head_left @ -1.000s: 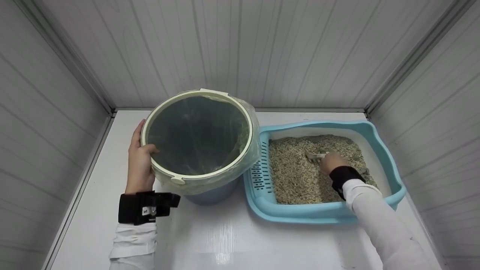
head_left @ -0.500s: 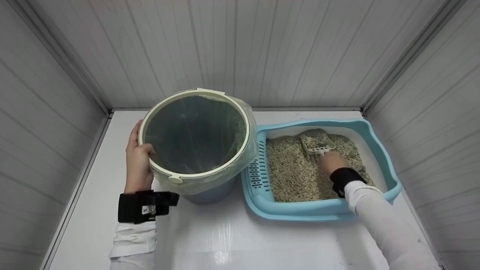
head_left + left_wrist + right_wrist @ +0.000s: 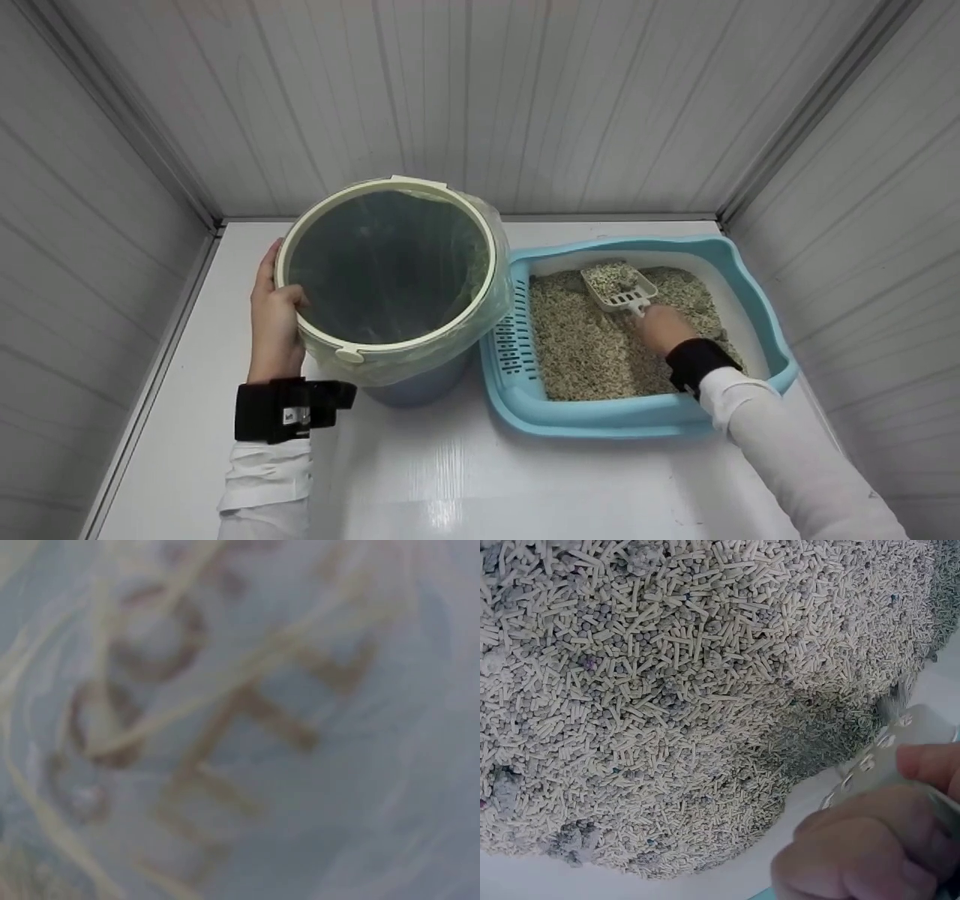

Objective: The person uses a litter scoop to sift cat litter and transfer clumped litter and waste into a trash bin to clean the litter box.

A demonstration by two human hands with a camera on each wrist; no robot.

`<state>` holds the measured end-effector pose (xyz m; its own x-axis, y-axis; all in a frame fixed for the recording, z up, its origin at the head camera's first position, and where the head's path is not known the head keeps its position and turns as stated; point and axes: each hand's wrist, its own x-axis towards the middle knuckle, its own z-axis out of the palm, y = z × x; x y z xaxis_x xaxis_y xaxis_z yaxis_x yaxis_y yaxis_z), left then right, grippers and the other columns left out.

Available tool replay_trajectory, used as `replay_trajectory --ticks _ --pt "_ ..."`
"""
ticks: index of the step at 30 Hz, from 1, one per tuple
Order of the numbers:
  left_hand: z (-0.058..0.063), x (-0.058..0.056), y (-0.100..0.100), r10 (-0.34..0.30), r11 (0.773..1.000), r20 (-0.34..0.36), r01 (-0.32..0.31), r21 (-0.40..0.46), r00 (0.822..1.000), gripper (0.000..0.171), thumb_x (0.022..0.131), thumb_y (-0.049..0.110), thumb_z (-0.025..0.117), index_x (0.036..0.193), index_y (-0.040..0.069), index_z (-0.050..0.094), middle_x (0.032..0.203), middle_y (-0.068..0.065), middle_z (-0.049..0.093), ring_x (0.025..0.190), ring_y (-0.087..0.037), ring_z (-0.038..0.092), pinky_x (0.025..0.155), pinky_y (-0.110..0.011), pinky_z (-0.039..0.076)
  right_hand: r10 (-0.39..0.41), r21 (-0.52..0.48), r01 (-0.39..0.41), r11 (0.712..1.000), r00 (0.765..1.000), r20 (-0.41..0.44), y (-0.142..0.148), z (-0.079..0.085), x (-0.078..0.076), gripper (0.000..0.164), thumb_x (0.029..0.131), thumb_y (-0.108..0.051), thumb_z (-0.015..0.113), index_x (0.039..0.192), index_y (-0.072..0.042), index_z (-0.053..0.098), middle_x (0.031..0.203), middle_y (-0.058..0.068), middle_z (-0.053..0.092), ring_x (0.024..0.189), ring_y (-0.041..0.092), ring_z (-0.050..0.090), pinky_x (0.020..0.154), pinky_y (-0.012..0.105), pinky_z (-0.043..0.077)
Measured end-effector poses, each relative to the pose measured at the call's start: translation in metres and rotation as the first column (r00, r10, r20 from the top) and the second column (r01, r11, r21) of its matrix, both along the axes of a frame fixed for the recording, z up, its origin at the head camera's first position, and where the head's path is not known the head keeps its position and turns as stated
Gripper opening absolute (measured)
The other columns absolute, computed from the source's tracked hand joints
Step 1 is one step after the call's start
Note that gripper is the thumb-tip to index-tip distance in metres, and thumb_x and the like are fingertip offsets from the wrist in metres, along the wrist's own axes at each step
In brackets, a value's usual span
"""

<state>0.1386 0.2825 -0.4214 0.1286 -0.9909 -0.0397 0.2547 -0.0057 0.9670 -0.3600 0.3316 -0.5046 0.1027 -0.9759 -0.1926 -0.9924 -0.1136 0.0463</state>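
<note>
My left hand (image 3: 277, 330) grips the pale rim of a lined trash bin (image 3: 352, 349), thumb over the edge and fingers outside, and the bin leans toward me. Blurred lettering on the bin's side (image 3: 300, 825), behind the plastic bag, fills the left wrist view. My right hand (image 3: 663, 330) holds a slotted litter scoop (image 3: 622, 299) by its handle, its pan loaded with litter. The scoop is over the back of a blue litter box (image 3: 600, 420). In the right wrist view, curled fingers (image 3: 855, 847) are around the scoop (image 3: 885, 757), above the pellet litter (image 3: 690, 690).
A perforated step (image 3: 517, 337) forms the litter box's left side, close against the bin. Both stand on a white table (image 3: 442, 480). Grey panel walls (image 3: 465, 105) enclose the back and sides. Greyish clumps (image 3: 574, 840) lie in the litter.
The scoop, first mostly buried, has come up through the litter with a load and shifted slightly left, tilting. My left hand and the bin stay nearly the same.
</note>
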Motion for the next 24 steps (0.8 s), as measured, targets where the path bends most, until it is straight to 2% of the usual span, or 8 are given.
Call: replay_trajectory --ticks 1,2,4,5,9,12,18,24 --pt "0.000 0.000 0.000 0.001 1.000 -0.001 -0.001 -0.002 1.000 0.086 0.067 -0.019 0.027 0.141 0.027 0.024 0.147 0.006 0.015 0.136 -0.015 0.011 0.108 -0.042 0.017 -0.054 0.020 0.053 0.998 0.996 0.065 -0.001 0.000 0.000 0.030 0.092 -0.015 0.044 0.079 0.006 0.059 0.062 0.015 0.050 0.050 0.023 0.048 0.046 0.034 0.041" --pt "-0.001 0.000 0.000 0.000 1.000 0.003 0.000 -0.003 1.000 0.086 0.068 -0.018 0.027 0.141 0.027 0.023 0.147 0.006 0.014 0.136 -0.015 0.010 0.108 -0.042 0.017 -0.121 0.038 0.116 0.993 0.982 0.149 -0.001 0.000 0.001 0.031 0.092 -0.018 0.043 0.083 0.008 0.059 0.063 0.014 0.051 0.050 0.021 0.048 0.046 0.033 0.040" --pt "-0.001 0.001 0.000 0.002 1.000 0.009 -0.002 -0.006 1.000 0.086 0.068 -0.018 0.027 0.141 0.027 0.023 0.147 0.006 0.015 0.136 -0.015 0.011 0.108 -0.042 0.017 -0.218 0.062 0.209 0.976 0.937 0.274 -0.003 0.000 0.002 0.037 0.093 -0.024 0.042 0.084 0.008 0.059 0.063 0.014 0.051 0.048 0.021 0.047 0.047 0.032 0.038" --pt "-0.001 0.001 0.000 0.003 1.000 0.013 -0.003 -0.008 1.000 0.086 0.067 -0.018 0.027 0.141 0.027 0.024 0.147 0.006 0.016 0.136 -0.015 0.012 0.108 -0.042 0.018 -0.211 0.059 0.203 0.977 0.935 0.285 -0.003 0.000 0.003 0.039 0.093 -0.026 0.042 0.088 0.009 0.059 0.067 0.017 0.055 0.051 0.023 0.051 0.050 0.034 0.042" --pt "0.000 0.000 0.000 -0.004 1.000 0.032 0.004 -0.010 0.999 0.086 0.067 -0.018 0.026 0.141 0.026 0.023 0.147 0.005 0.016 0.136 -0.015 0.012 0.108 -0.040 0.019 -0.144 0.034 0.140 0.990 0.950 0.276 -0.006 -0.001 0.004 0.040 0.093 -0.032 0.042 0.076 0.002 0.056 0.062 0.012 0.051 0.049 0.022 0.048 0.050 0.034 0.040" --pt "0.000 -0.002 0.000 -0.009 1.000 0.036 0.010 -0.017 0.999 0.087 0.066 -0.018 0.026 0.141 0.025 0.022 0.147 0.004 0.015 0.136 -0.016 0.012 0.107 -0.040 0.019 -0.111 0.053 0.100 0.994 0.955 0.275 -0.008 -0.001 0.002 0.036 0.092 -0.033 0.043 0.077 -0.002 0.052 0.060 0.007 0.047 0.048 0.018 0.044 0.049 0.032 0.037" --pt "0.001 -0.006 0.001 -0.013 1.000 0.038 0.014 -0.012 0.999 0.088 0.065 -0.018 0.026 0.141 0.025 0.022 0.147 0.005 0.015 0.136 -0.016 0.011 0.106 -0.043 0.020 -0.054 0.146 0.011 0.989 0.952 0.300 -0.010 0.007 -0.004 0.041 0.092 -0.037 0.042 0.090 0.002 0.054 0.065 0.008 0.051 0.051 0.017 0.047 0.051 0.032 0.039" --pt "0.003 -0.005 0.001 -0.023 1.000 0.038 0.024 -0.013 0.999 0.087 0.065 -0.018 0.025 0.141 0.026 0.023 0.147 0.006 0.015 0.136 -0.015 0.011 0.106 -0.043 0.019 0.005 0.142 -0.048 0.989 0.957 0.290 -0.005 0.022 -0.008 0.046 0.092 -0.039 0.042 0.095 0.006 0.054 0.064 0.006 0.051 0.052 0.015 0.048 0.053 0.031 0.040"
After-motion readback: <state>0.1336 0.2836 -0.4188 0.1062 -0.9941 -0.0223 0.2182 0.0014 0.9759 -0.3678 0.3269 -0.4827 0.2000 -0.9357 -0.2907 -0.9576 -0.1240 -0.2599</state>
